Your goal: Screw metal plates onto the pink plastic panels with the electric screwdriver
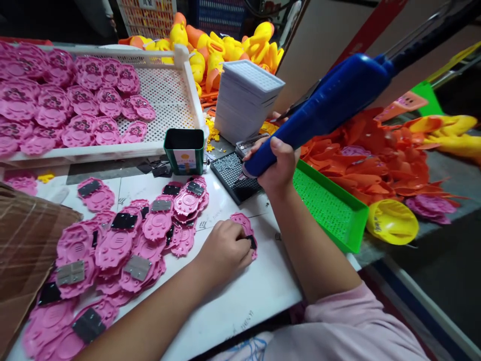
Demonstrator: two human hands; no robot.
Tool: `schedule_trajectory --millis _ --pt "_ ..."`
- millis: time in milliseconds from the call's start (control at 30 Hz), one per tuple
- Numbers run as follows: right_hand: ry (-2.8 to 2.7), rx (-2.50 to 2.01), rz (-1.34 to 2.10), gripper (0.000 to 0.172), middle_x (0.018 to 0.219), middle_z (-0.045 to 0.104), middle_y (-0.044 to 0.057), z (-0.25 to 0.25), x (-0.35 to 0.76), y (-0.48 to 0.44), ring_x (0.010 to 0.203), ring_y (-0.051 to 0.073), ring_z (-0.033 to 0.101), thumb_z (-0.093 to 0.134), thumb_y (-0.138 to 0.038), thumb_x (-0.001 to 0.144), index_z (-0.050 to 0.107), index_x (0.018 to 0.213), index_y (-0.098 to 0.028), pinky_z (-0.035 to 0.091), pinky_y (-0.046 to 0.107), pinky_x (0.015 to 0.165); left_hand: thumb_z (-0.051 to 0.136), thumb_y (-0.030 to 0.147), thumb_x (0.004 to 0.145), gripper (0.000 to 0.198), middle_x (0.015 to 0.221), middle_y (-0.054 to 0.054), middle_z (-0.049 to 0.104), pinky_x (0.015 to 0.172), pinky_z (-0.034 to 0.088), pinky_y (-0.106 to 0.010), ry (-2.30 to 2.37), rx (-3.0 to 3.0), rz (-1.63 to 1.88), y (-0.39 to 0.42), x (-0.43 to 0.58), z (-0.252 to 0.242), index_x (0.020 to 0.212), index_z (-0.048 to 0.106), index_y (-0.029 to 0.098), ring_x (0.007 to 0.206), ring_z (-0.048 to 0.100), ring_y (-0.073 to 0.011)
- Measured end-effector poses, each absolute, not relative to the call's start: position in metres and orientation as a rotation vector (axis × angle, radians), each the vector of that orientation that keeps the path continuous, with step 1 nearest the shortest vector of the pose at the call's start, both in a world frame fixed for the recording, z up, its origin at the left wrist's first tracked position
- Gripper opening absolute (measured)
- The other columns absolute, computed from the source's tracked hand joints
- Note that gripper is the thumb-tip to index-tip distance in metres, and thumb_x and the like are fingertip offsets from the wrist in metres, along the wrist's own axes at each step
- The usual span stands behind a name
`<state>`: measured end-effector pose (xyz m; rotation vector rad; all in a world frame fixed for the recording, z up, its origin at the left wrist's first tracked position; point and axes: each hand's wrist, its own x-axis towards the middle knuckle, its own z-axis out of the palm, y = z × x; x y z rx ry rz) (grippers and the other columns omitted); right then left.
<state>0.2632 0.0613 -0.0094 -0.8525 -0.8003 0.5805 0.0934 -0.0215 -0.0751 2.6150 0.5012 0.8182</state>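
Note:
My right hand [280,168] is wrapped round a blue electric screwdriver [319,108], which slants down to the left. Its tip is at a small black tray [236,176] of tiny screws; whether it touches them I cannot tell. On the white tabletop, my left hand [225,245] curls its fingers over a pink plastic cover [246,225] with a black plate at its lower end, and hides part of it. To the left lies a heap of similar pink covers [158,223], many with black or grey plates on them.
Behind the heap stand a dark green cup [184,159] and a white crate [158,145] of pink parts. A stack of white trays [244,105] rises at the back. On the right are a green tray [347,233], a yellow bowl [393,222] and orange parts [361,170]. A cardboard box [28,235] borders the left.

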Motion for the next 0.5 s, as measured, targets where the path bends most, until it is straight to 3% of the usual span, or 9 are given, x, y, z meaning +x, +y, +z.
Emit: schedule_trajectory --millis 500 --pt "-0.842 -0.868 0.617 0.033 0.052 0.058 -0.004 -0.0144 0.2658 0.0645 0.04 0.012 0.058 0.07 -0.051 0.064 0.052 0.064 -0.023 0.047 0.025 0.041 0.059 0.016 0.085 0.023 0.07 -0.004 0.057 0.062 0.037 -0.031 0.541 2.633 0.862 -0.0233 0.0938 -0.0754 0.062 0.063 0.018 0.068 0.05 -0.0167"
